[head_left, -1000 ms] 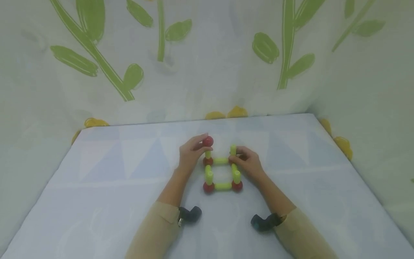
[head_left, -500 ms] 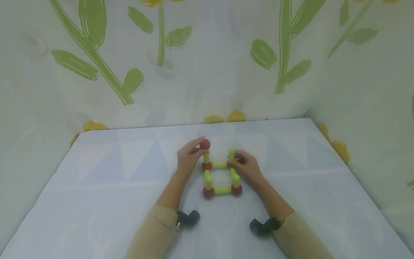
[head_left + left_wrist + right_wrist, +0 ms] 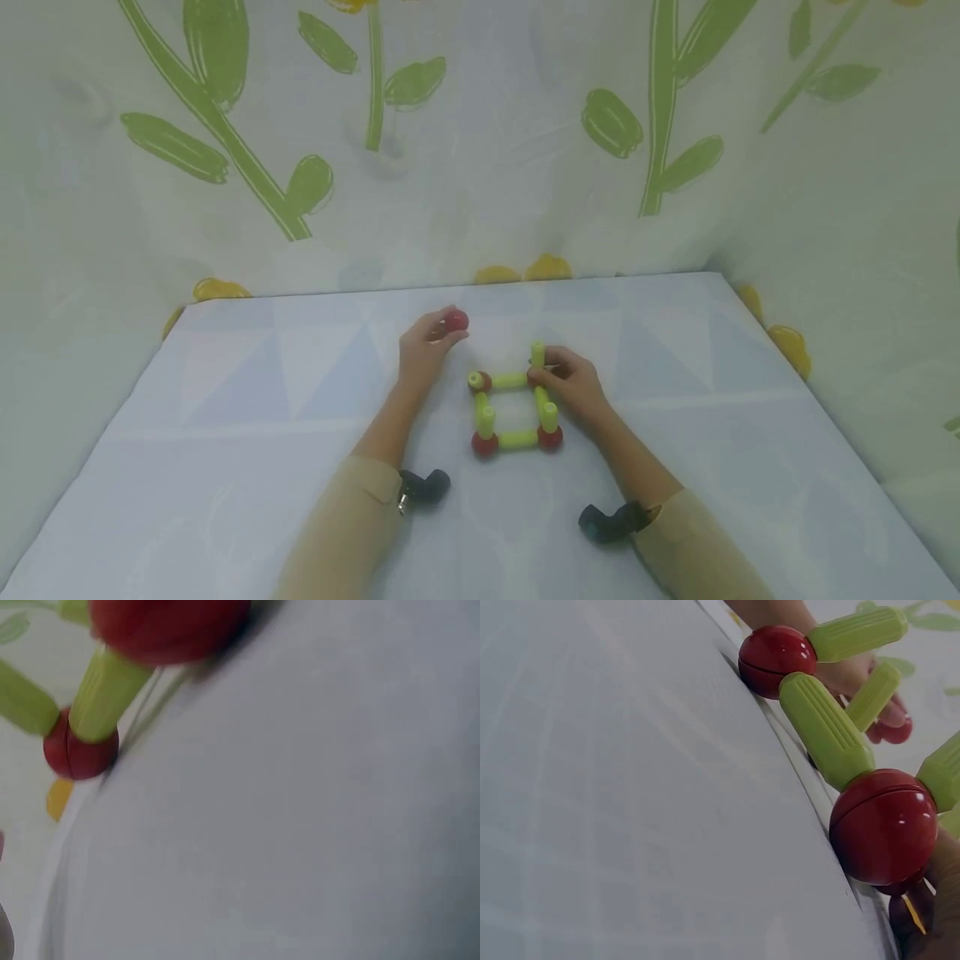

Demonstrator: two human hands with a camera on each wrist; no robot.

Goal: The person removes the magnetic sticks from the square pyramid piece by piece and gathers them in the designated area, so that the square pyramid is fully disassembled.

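Observation:
A square frame of green ridged rods (image 3: 517,439) and red balls (image 3: 485,443) lies on the table, with a short green rod sticking up from each corner. My left hand (image 3: 422,360) pinches a loose red ball (image 3: 456,321) between thumb and fingers, beyond and left of the far left corner. There the green rod (image 3: 475,380) leans over, its end facing the head camera. My right hand (image 3: 576,383) grips the far right corner around its ball, close to the upright green rod (image 3: 537,355). In the right wrist view, the near corner ball (image 3: 885,826) partly hides that hand.
The white table (image 3: 225,467) has pale blue triangles and backs onto a curtain (image 3: 495,167) printed with green leaves. Dark wrist cameras, one at the left cuff (image 3: 426,487) and another at the right cuff (image 3: 613,523), hang just above the tabletop.
My left hand has moved up and left with the red ball, away from the far left rod. That rod has tipped from upright to leaning. My right hand keeps its grip on the corner.

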